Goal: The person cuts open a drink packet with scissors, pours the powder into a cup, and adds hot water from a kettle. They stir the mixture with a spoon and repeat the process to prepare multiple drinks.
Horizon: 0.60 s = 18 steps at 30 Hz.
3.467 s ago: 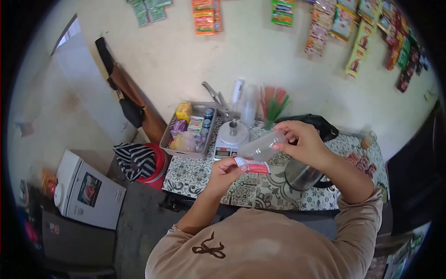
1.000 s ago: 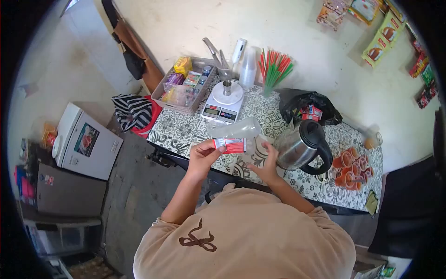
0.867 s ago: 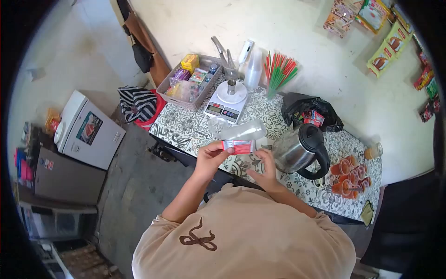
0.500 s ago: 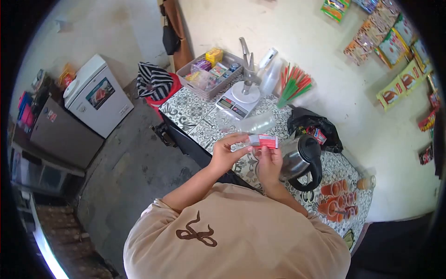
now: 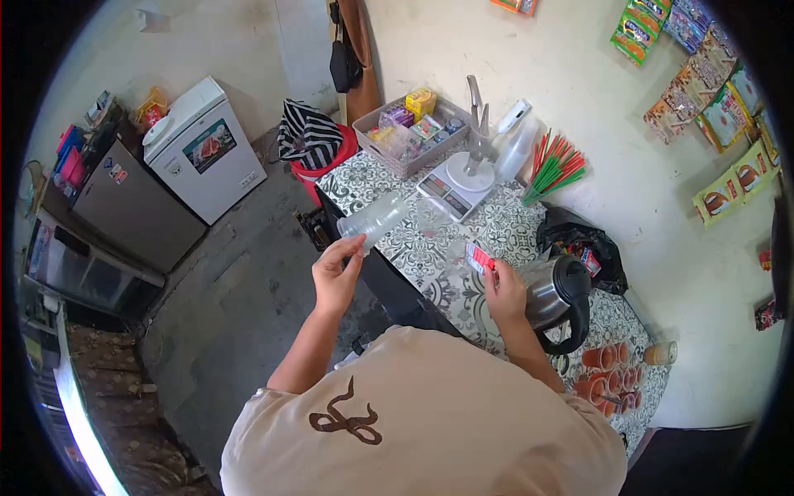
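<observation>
My left hand [image 5: 337,273] is closed at the near end of a stack of clear plastic cups [image 5: 376,219], which tilts over the table's left edge. My right hand [image 5: 506,291] pinches a small red and white sachet [image 5: 478,258] above the patterned tabletop. A clear cup [image 5: 455,253], hard to make out, is just left of the sachet. Another clear cup [image 5: 431,217] lies near the white kitchen scale [image 5: 453,192]. Right of my right hand stands a steel kettle [image 5: 542,291] with a black lid and handle.
A grey basket [image 5: 403,168] of packets sits at the back left. Red and green straws [image 5: 556,169] stand by the wall. A black plastic bag [image 5: 608,269] lies behind the kettle. Several cups with reddish contents [image 5: 600,357] stand at the right. A red bucket [image 5: 347,145] adjoins the table.
My hands have moved apart. My left hand has let go of the sachet and moved left to the cup stack, which is shifted left. The sachet stays in my right hand. The view has shifted.
</observation>
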Available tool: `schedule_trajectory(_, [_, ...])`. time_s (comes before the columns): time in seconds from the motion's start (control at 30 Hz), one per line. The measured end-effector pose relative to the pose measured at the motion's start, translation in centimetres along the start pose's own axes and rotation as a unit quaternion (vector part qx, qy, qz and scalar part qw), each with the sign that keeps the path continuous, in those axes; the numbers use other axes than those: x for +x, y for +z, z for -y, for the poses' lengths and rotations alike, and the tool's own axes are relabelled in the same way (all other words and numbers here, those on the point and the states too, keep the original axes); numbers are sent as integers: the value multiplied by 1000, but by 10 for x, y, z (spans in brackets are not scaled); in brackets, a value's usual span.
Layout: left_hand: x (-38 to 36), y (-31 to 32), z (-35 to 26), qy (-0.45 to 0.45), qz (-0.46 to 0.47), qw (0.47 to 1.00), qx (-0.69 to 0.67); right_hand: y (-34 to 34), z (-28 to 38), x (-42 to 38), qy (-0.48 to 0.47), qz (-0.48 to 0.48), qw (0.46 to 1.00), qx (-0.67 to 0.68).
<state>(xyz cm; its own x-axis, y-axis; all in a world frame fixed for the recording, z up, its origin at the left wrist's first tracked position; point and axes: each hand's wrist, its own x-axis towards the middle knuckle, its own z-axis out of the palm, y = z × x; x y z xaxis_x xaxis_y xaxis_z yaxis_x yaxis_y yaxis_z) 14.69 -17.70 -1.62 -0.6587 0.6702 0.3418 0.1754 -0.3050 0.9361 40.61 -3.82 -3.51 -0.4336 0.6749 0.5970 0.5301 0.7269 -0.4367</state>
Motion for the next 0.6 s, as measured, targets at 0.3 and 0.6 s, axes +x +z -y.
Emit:
schedule_trajectory(0.3, [7, -2, 6, 17, 27, 998, -58, 5, -10, -1, 81, 34, 996, 26])
schedule_trajectory(0.6, [15, 22, 15, -40, 60, 994, -87, 23, -20, -20, 261, -83, 832, 482])
